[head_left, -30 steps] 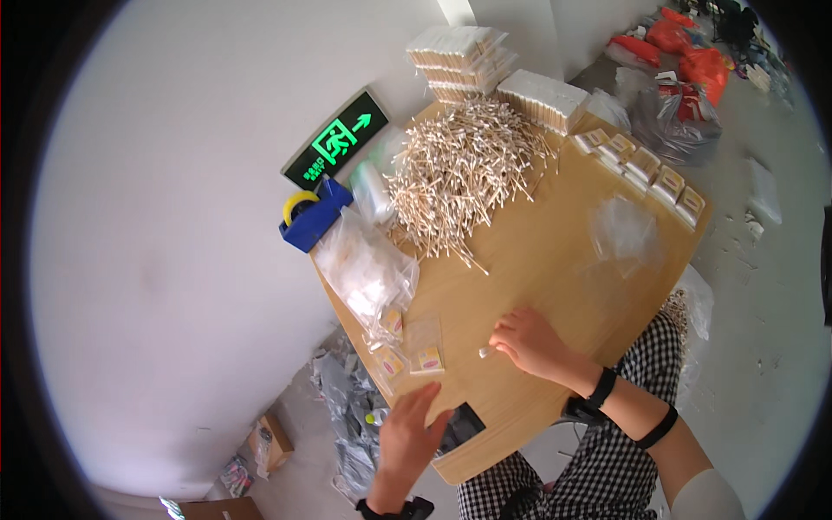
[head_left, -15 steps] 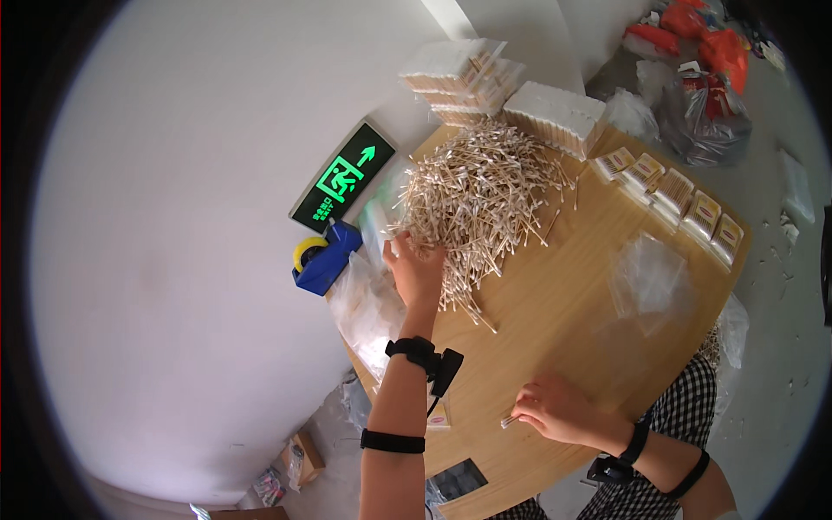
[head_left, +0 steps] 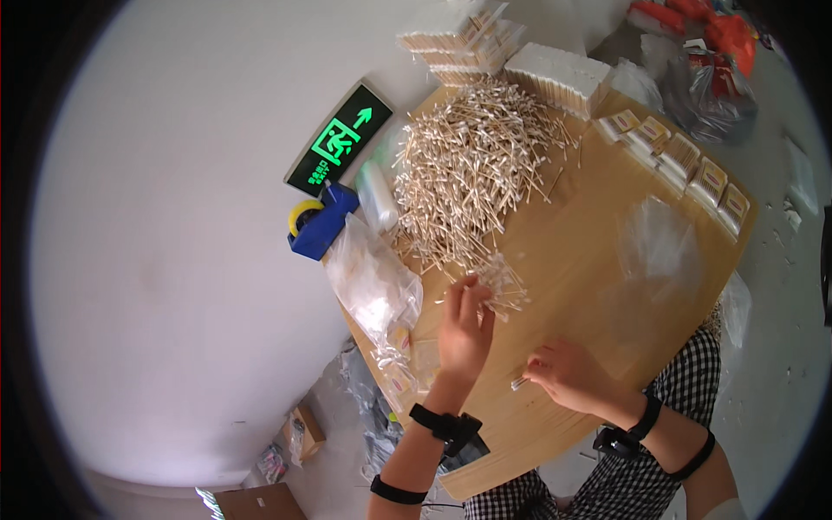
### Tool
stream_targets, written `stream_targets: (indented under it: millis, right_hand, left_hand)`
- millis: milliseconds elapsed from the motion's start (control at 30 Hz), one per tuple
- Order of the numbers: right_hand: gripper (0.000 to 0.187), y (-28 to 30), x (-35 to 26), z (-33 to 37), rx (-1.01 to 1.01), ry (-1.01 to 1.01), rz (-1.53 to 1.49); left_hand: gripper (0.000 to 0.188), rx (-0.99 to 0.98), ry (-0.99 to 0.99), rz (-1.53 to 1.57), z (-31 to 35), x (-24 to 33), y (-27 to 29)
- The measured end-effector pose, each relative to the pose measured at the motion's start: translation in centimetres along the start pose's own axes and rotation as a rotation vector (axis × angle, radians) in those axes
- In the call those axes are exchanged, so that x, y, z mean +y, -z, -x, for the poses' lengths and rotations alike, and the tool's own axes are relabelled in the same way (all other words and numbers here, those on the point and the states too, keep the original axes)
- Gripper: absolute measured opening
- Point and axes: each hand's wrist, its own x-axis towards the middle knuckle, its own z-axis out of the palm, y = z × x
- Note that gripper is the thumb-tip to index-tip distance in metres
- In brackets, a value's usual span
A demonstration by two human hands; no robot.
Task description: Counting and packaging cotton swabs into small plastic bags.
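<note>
A large loose heap of cotton swabs (head_left: 481, 165) with white tips and pale sticks covers the far left of the wooden table. At its near edge my left hand (head_left: 466, 334) has its fingers curled against a smaller clump of swabs (head_left: 504, 284), slightly blurred; how many lie within the fingers is hidden. Lower right, over the table's near part, my right hand (head_left: 572, 377) is closed around a small bunch of cotton swabs (head_left: 518, 382), their white ends poking out to the left. Black straps with small devices circle both wrists.
Bundled swabs (head_left: 559, 76) stand stacked at the back. Several filled packets (head_left: 680, 156) line the right edge, near clear plastic bags (head_left: 659, 243). On the left are a blue tape dispenser (head_left: 322, 227), a plastic bag (head_left: 368, 277) and a green exit sign (head_left: 340, 139). Red bags (head_left: 728, 39) lie beyond.
My left hand has come from the heap's left side toward me and rightward, with a clump of swabs now by its fingers. My right hand keeps its bunch, slightly higher in view. The view has shifted.
</note>
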Motion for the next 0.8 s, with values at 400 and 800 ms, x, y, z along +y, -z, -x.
stream_targets:
  millis: [400, 800]
  right_hand:
    - [0.024, 1.7, -0.1, -0.6, 0.079, -0.084, 0.219]
    - [0.073, 1.8, 1.2, -1.7, -0.043, -0.095, 0.226]
  left_hand:
    - [0.043, -0.121, 0.166, 0.032, 10.5, 3.6, 1.6]
    - [0.062, -0.205, 0.223, 0.174, 6.9, 1.3, -0.4]
